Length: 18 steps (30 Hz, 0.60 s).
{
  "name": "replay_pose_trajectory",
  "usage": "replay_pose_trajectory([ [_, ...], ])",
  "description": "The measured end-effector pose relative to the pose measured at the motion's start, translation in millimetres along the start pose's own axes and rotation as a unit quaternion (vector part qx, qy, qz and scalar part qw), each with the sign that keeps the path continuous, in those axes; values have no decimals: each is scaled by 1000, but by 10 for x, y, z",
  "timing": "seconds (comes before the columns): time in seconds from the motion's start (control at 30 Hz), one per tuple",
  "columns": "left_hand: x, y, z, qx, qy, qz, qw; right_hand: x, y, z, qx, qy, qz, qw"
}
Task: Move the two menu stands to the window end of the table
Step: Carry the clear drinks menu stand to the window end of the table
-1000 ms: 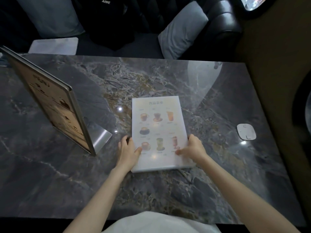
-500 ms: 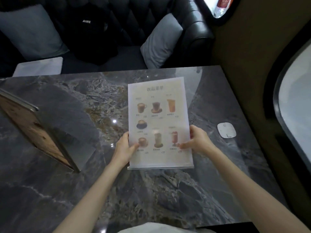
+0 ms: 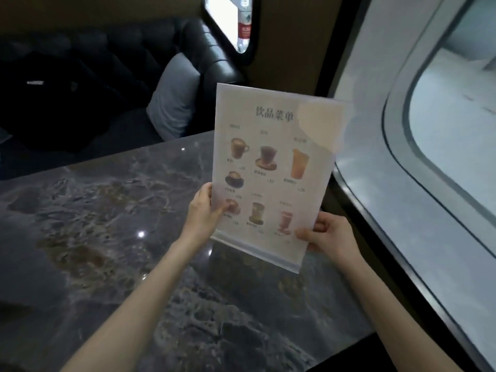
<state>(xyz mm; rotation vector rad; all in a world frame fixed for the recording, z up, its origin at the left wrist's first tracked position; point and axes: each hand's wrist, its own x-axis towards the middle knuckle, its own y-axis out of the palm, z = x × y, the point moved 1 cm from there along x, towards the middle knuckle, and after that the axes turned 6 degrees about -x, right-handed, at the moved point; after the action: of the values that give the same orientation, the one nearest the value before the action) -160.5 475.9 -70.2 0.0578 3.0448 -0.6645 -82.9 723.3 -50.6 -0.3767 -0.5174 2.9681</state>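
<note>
A clear acrylic menu stand (image 3: 273, 167) with a white drinks menu in it is held upright in the air, tilted a little, above the right part of the dark marble table (image 3: 107, 224). My left hand (image 3: 202, 210) grips its lower left edge. My right hand (image 3: 328, 234) grips its lower right corner, close to the clear base strip. The stand's base hangs a short way above the tabletop, near the table's window end. The second menu stand is out of view.
A large rounded window (image 3: 442, 130) and its pale sill run along the right of the table. A black tufted sofa (image 3: 120, 63) with a grey cushion (image 3: 174, 100) and a dark bag stands across the table.
The menu stand lay flat on the table a second ago; both hands lifted it, stood it upright and carried it to the right toward the window. The view swung right, and the framed stand left sight.
</note>
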Motion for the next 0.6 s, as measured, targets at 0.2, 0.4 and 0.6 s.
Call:
replay_pose_trajectory([
  [0.2, 335, 748, -308, -71, 15, 37, 997, -162, -311, -336, -20, -31, -152, 988],
  [0.4, 554, 1403, -551, -104, 12, 87, 991, -236, -472, -673, -26, -36, -234, 971],
  [0.6, 593, 1746, -619, -77, 37, 152, 985, -287, -447, -950, -19, -39, -290, 956],
])
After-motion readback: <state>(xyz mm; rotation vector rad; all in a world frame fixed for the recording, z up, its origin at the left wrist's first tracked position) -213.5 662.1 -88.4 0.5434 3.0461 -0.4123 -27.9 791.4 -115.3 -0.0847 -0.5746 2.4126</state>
